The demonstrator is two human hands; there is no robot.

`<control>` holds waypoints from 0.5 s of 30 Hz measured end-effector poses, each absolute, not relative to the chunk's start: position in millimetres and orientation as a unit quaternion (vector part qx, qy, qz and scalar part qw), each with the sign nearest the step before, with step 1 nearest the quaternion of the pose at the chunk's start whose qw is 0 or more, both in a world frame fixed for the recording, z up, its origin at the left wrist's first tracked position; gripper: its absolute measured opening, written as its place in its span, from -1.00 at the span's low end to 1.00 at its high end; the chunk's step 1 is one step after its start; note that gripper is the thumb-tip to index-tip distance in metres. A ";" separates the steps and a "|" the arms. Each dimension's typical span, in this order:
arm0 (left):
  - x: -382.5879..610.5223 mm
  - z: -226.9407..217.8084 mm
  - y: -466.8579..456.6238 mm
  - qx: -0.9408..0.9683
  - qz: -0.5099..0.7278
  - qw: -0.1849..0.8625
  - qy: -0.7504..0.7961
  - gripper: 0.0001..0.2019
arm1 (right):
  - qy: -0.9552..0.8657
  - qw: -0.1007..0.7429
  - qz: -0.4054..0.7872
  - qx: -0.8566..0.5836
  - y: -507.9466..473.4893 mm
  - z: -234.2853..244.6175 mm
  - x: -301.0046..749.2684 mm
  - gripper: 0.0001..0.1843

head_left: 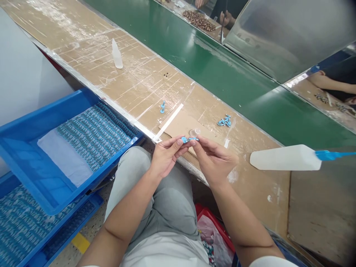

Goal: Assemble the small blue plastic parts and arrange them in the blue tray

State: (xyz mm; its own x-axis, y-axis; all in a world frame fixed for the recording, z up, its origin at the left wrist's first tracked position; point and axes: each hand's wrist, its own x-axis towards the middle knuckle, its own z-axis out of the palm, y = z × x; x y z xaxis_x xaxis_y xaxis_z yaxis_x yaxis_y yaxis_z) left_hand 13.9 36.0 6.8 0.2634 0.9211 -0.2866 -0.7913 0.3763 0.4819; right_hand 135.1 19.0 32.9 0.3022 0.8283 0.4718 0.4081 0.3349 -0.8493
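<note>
Between the fingertips of both hands is a small blue part [184, 139], held just above the table's front edge. My left hand [167, 154] pinches its left end, and my right hand [213, 157] pinches its right end. Fingers cover much of the part, so its exact kind is unclear. Right behind it a small clear round cup [194, 132] sits on a cardboard sheet [178, 124]. A few similar blue pieces [162, 107] lie farther back on the left, and a small pile of blue pieces [224, 121] lies to the right.
A white bottle with a blue nozzle [286, 157] lies at right; a smaller white bottle [117, 55] is at back left. A blue tray [55, 196] with rows of blue parts stands at left. Beyond the table runs a green belt [211, 70], with other people's hands [227, 18] across it.
</note>
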 end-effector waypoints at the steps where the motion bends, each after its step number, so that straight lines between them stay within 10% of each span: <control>1: 13.8 6.6 36.1 0.123 0.545 0.785 0.268 -0.72 | -0.564 0.588 0.173 -0.553 19.1 32.7 135.2 -0.76; 15: 14.7 1.6 36.0 0.136 0.553 0.769 0.291 -0.70 | -0.577 0.568 0.154 -0.566 19.5 29.8 135.3 -0.78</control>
